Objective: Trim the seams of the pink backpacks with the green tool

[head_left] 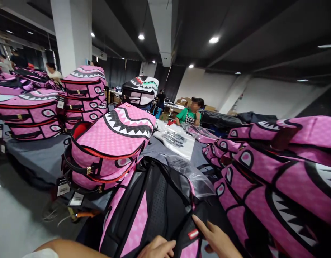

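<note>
A pink and black backpack (157, 208) lies in front of me with its black padded back and shoulder straps facing up. My right hand (217, 238) is at the right side of a black shoulder strap (190, 220) that carries a small red label (193, 234). One finger lies along the strap's edge, and the others curl at its side. My left hand (158, 248) is low over the backpack, fingers bent together near the strap's lower part. The bottom of the picture cuts it off, and anything in those fingers is hidden.
Pink shark-mouth backpacks (119, 132) are stacked close on the left, with hanging tags (63, 189). More backpacks (262, 172) pile up on the right. Clear plastic bags (192, 175) lie beyond my backpack. A person in green (185, 114) is across the table.
</note>
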Demonstrator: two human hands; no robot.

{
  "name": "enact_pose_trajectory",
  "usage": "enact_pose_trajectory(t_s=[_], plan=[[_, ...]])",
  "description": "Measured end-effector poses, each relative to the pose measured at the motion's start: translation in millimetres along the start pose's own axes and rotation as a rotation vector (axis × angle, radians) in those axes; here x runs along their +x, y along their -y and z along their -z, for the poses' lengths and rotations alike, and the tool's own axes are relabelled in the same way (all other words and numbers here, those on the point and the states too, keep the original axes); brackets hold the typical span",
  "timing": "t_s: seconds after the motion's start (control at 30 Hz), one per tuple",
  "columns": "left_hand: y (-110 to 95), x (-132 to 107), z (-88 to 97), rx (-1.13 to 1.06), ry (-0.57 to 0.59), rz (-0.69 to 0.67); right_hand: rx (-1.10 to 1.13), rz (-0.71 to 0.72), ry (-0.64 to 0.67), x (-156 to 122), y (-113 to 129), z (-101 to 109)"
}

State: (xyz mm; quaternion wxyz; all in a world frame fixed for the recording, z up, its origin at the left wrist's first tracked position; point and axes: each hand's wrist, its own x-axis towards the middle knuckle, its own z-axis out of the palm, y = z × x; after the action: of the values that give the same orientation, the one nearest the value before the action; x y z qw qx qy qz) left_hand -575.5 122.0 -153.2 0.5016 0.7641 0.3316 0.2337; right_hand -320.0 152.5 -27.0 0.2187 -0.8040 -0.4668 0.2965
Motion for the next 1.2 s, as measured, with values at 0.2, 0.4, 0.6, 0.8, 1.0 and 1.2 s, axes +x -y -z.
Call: enact_pose_trajectory(t_s=[0.2, 0.4, 0.6, 0.8, 1.0, 1.2], plan=[[-82.5, -27.1, 26.1, -0.027, 0.239, -0.191, -0.211, 0.108, -0.553, -92.2, 53.9, 48.8], [-113.9, -33.7, 32.6, 0.317, 0.586, -0.299, 0.889, 0.371, -0.262, -125.3, 122.7, -23.9], [-125.8, -19.9, 91.4, 0.573, 0.715, -0.308, 1.259, 0.085, -0.116, -74.1, 68.6, -64.9], [-118.3, 66.2, 117.8, 0.860, 0.274, -0.441, 1.441, 0.120, -0.639, -76.8, 24.7, -84.0], [-131.7, 153.0, 123.7, 0.956, 0.198, -0.500, 1.277, 0.202, -0.708, -74.9, 28.4, -98.8], [-114.2, 184.2, 149.1, 1.241, 0.002, -0.603, 1.340, 0.170, -0.792, -73.0, 30.3, -108.2]])
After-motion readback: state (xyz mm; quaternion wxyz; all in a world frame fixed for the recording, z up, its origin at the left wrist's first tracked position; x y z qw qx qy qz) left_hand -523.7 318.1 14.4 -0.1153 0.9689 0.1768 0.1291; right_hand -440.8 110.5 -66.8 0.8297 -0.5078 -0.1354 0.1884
